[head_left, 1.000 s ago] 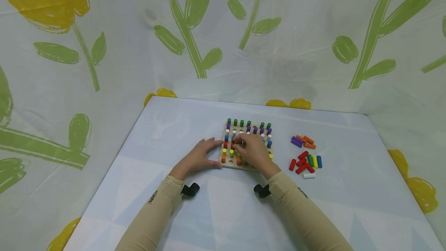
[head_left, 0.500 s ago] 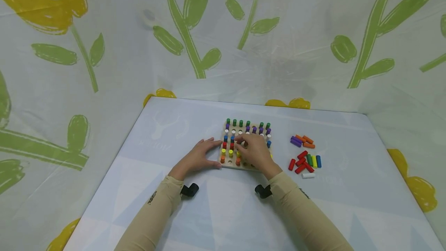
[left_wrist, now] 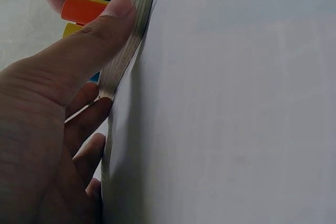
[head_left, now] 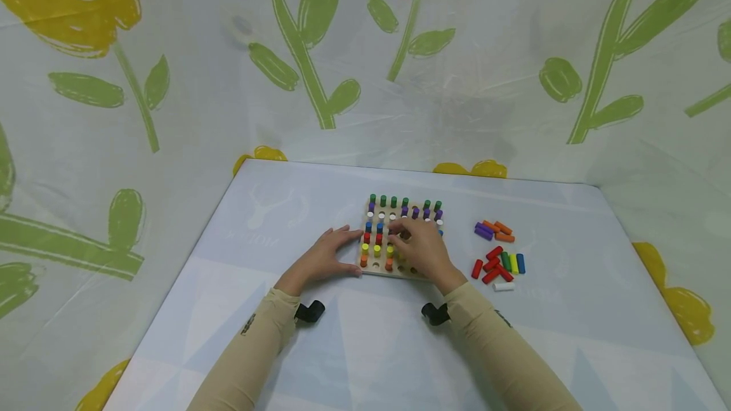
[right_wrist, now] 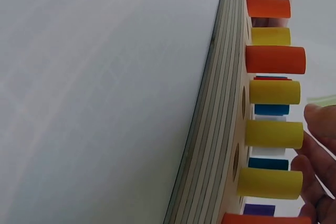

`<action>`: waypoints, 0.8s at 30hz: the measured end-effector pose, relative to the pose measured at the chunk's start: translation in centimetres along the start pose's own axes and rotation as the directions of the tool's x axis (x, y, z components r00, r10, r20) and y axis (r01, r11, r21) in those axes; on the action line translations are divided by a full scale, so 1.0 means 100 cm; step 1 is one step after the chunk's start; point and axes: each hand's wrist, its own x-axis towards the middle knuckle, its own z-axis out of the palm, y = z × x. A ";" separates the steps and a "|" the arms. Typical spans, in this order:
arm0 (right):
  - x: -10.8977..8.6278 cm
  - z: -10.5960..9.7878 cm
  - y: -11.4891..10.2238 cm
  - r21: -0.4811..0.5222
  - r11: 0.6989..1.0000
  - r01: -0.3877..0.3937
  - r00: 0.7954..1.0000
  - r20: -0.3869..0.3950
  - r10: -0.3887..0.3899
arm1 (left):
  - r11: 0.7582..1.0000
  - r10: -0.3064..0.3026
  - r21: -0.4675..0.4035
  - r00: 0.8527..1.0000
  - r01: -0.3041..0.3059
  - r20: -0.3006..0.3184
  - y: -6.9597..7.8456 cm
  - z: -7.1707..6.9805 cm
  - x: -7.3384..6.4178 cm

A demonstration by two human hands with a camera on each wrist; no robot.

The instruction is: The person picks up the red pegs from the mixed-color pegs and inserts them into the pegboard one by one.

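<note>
A light wooden peg board [head_left: 377,269] holds rows of upright pegs: green, purple, white, blue, red, yellow and orange. Spread at its left side, my left hand [head_left: 325,255] touches the board; in the left wrist view its thumb [left_wrist: 113,22] lies against the front edge beside an orange peg [left_wrist: 81,10]. Over the board's middle hovers my right hand [head_left: 422,246], thumb and index finger bent close together near the red row. It covers several pegs. In the right wrist view its fingers [right_wrist: 320,153] are behind the yellow pegs [right_wrist: 275,134]; whether they pinch a peg is hidden.
Loose red pegs [head_left: 490,265] lie right of the board, beside a green, a yellow, a blue and a white peg [head_left: 504,287]. Farther back are orange [head_left: 502,228] and purple pegs [head_left: 483,231]. Flower-printed cloth [head_left: 485,81] hangs behind the table [head_left: 320,347].
My right hand has shifted slightly right across the board, away from the second-column red and blue pegs. My left hand stays at the board's edge. The head view has drifted a little.
</note>
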 end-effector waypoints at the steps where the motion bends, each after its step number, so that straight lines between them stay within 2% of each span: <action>1: 0.000 0.000 0.000 0.001 1.000 -0.004 1.000 0.001 0.004 | 1.000 -0.003 -0.001 1.000 0.003 0.001 0.000 0.000 0.000; 12: -0.003 -0.004 0.008 -0.029 1.000 0.002 1.000 -0.022 -0.002 | 1.000 -0.015 -0.002 1.000 0.015 -0.001 0.001 0.000 -0.001; 19: -0.005 -0.006 0.011 -0.026 0.999 0.026 0.997 -0.073 -0.028 | 1.000 -0.008 0.002 1.000 0.008 0.007 0.003 -0.001 -0.001; 24: -0.008 -0.007 0.012 -0.007 1.000 0.015 0.997 -0.073 -0.015 | 1.000 -0.005 0.006 1.000 0.005 0.006 0.003 -0.001 -0.001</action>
